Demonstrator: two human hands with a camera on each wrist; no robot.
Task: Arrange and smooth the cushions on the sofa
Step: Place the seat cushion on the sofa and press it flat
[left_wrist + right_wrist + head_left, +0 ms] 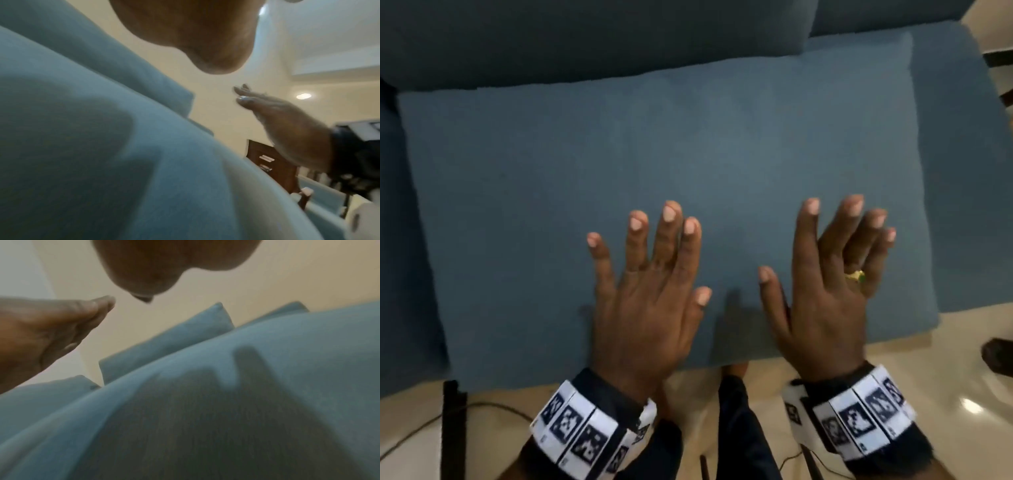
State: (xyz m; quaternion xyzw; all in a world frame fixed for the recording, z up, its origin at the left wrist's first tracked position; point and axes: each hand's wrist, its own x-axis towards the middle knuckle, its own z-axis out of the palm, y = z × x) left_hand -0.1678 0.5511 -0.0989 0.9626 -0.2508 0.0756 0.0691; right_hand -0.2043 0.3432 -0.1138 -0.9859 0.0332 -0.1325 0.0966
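Note:
A large blue seat cushion (619,154) lies flat on the sofa and fills most of the head view. Behind it stand darker blue back cushions (585,37). My left hand (650,260) hovers over the cushion's front middle with its fingers straight and spread. My right hand (832,260), with a gold ring on one finger, is beside it to the right, also flat and open. The left wrist view shows the right hand (277,116) raised a little above the cushion (102,146). The right wrist view shows the left hand (51,331) lifted too, with finger shadows on the fabric (205,402). Neither hand holds anything.
Another blue seat surface (959,144) shows under the cushion at the right. A beige tiled floor (945,377) lies in front of the sofa, with a thin cable (414,428) and a dark upright piece (452,407) at the lower left. A wooden chair (271,162) stands beyond the sofa.

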